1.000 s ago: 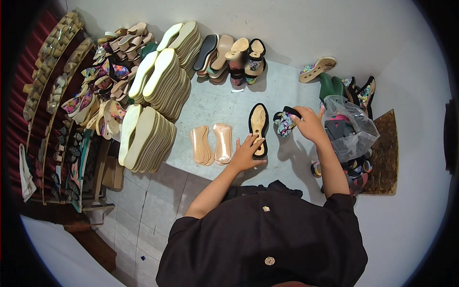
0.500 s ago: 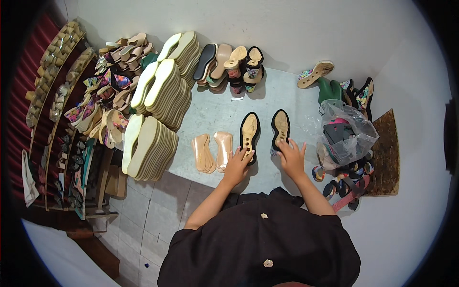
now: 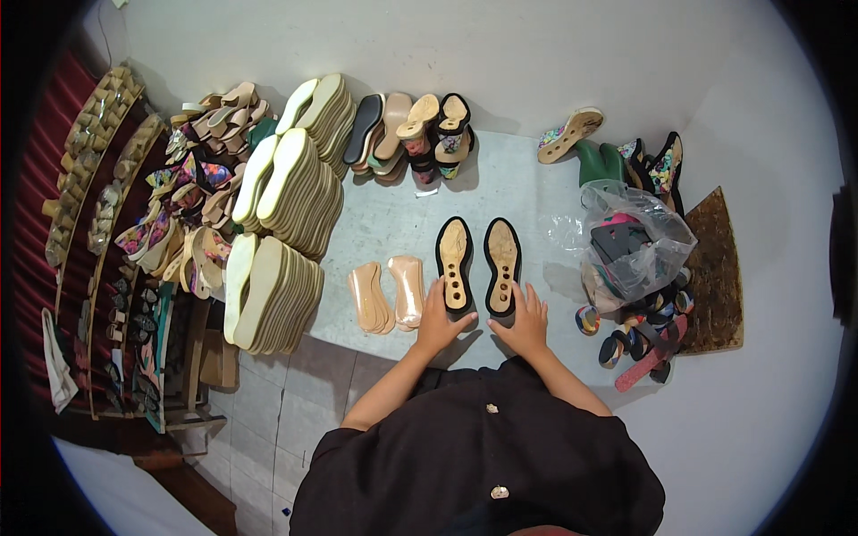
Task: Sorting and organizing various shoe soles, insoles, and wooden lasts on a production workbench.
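Two wood-coloured shoe soles with black rims lie side by side on the table, toe ends pointing away from me. Several dark holes run down toward the heel of the left sole (image 3: 454, 243) and of the right sole (image 3: 503, 245). My left hand (image 3: 438, 323) rests against the left sole's heel end, fingers along its outer side and thumb stretched out below. Around the right sole's heel end is my right hand (image 3: 525, 327), fingers spread on the outer side and thumb at the bottom. Left of them lie two small piles of shiny beige insoles (image 3: 407, 290).
Tall stacks of cream sole pieces (image 3: 299, 201) line the table's left edge. Finished-looking wedge sandals (image 3: 454, 134) stand at the back. To the right are a clear plastic bag (image 3: 639, 246), rolled colourful straps (image 3: 612, 344) and a brown board (image 3: 715, 277). Shelves of shoe parts (image 3: 98, 152) stand far left.
The right sole has moved left and turned straight, now close beside and level with the left one. My right hand has come left with it; both hands have shifted to the heel ends.
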### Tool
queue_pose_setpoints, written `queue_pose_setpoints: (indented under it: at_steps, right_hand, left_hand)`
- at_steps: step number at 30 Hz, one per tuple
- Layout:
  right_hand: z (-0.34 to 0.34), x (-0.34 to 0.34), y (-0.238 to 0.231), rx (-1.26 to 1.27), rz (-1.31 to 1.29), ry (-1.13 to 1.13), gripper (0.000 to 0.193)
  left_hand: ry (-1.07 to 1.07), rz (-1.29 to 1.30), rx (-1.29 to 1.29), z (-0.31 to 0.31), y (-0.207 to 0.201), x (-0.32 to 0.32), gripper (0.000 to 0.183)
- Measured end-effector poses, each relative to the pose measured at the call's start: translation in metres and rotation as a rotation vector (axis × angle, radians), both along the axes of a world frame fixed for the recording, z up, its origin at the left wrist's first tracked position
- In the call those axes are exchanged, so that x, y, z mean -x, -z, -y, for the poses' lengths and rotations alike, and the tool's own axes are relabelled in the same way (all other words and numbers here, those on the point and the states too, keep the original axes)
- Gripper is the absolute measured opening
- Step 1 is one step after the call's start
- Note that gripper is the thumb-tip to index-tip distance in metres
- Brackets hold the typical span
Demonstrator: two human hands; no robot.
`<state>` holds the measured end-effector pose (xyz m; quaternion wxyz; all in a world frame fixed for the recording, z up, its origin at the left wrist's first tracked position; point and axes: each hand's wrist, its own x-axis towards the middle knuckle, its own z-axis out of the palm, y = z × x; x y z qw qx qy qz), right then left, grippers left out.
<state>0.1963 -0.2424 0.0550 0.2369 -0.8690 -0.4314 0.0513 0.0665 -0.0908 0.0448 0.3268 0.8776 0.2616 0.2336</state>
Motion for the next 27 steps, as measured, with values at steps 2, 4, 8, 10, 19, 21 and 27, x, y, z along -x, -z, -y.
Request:
queue_pose_setpoints:
  at_steps: [2, 4, 8, 10, 19, 21, 27]
  right_hand:
    - [-0.005, 0.003, 0.008, -0.141, -0.18, 0.165, 0.082]
    - [-0.009, 0.004, 0.006, -0.1, -0.237, 0.123, 0.08]
    - [-0.015, 0.008, 0.024, -0.162, -0.352, 0.058, 0.074]
    - [-0.018, 0.004, 0.034, -0.281, -0.416, 0.026, 0.072]
    - [-0.011, -0.061, 0.028, -0.229, -0.422, -0.098, 0.063]
    - [-0.01, -0.081, 0.017, -0.184, -0.288, -0.094, 0.061]
    - [-0.002, -0.08, -0.02, -0.054, -0.171, -0.087, 0.061]
  left_hand:
    - [0.015, 0.053, 0.287, -0.001, 0.007, -0.001, 0.085]
    - [0.034, 0.002, 0.244, -0.002, 0.013, 0.001, 0.086]
    - [0.04, -0.002, 0.292, 0.008, 0.012, -0.003, 0.088]
    - [0.029, 0.036, 0.283, 0.012, 0.015, -0.006, 0.088]
    - [0.335, -0.113, 0.604, 0.007, 0.011, -0.005, 0.095]
    - [0.412, -0.107, 0.694, 0.01, 0.016, -0.013, 0.094]
    - [0.678, -0.623, 0.753, -0.025, -0.045, -0.045, 0.08]
